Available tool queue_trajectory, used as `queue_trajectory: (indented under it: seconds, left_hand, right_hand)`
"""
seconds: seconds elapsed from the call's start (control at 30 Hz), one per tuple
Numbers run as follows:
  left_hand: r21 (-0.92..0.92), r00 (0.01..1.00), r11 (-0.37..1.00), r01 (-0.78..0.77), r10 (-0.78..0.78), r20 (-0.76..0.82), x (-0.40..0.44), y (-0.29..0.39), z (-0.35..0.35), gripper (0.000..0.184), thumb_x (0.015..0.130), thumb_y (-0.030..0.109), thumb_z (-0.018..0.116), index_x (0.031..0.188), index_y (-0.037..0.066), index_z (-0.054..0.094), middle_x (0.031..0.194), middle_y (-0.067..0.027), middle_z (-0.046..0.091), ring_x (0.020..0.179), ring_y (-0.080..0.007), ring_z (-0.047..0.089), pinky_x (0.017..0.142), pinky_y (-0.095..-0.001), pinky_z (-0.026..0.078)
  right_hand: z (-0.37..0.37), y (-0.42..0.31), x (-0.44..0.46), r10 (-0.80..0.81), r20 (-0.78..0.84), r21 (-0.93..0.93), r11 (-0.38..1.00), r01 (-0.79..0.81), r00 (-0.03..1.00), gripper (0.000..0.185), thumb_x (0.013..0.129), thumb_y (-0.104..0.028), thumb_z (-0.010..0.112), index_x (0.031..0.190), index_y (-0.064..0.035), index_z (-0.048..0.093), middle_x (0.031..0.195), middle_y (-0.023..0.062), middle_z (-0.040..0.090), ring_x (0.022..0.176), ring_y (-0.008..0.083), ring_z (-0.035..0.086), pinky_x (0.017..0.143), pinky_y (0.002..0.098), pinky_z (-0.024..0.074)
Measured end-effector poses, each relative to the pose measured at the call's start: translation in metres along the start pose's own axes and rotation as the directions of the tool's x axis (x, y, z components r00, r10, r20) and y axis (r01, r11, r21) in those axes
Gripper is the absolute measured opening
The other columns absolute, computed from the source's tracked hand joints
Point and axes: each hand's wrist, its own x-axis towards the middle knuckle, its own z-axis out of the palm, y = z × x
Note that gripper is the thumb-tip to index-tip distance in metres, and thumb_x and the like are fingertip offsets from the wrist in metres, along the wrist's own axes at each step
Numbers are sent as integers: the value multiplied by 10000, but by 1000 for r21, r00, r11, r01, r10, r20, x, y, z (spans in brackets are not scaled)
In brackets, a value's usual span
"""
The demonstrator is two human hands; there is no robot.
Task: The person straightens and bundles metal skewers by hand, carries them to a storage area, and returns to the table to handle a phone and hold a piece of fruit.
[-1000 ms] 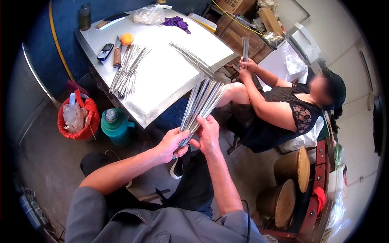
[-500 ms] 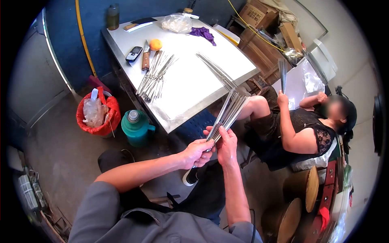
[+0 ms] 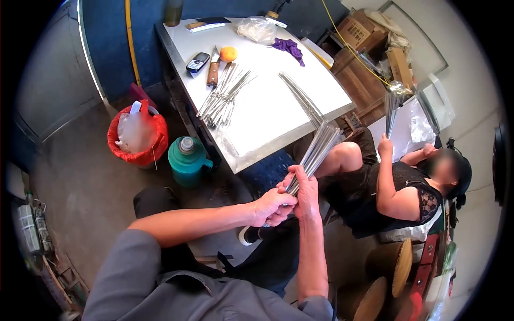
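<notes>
Thin metal skewers (image 3: 317,152) form a bundle that points up and to the right from my hands, fanned at its far end. My left hand (image 3: 272,207) is closed round the lower end of the bundle. Just above it, my right hand (image 3: 303,191) wraps the bundle from the right side, the two hands touching. On the white table (image 3: 257,131) lie a loose pile of skewers (image 3: 225,99) at the left and another group (image 3: 302,96) near the right edge.
A phone (image 3: 198,62), a knife (image 3: 213,72), an orange fruit (image 3: 228,54), a plastic bag (image 3: 258,30) and a purple cloth (image 3: 289,49) lie on the table. A red-lined bin (image 3: 138,155) and teal flask (image 3: 187,166) stand left. A seated person (image 3: 401,187) holds skewers (image 3: 391,115).
The view has swung, so the table sits further right. My hands have closed tighter together round the bundle. The other person has lowered one hand from their skewers towards their head.
</notes>
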Motion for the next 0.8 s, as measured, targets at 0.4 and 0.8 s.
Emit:
queue_trajectory:
  seconds: [0.4,0.8]
  left_hand:
    - [91,984,989,118,-105,-142,-1,11,-19,210,816,82,579,830,168,387,513,28,362,375,-96,341,376,-256,268]
    - [-45,997,996,74,-73,11,-16,8,-17,110,871,143,525,772,115,486,508,28,361,376,-90,342,381,-256,254]
  right_hand:
    - [22,8,24,113,27,-220,970,-104,993,283,939,-295,597,872,-30,520,572,45,487,454,148,500,469,278,443]
    - [49,0,47,84,62,-219,973,-69,994,291,971,-295,531,900,-15,507,544,23,412,409,122,413,445,298,447]
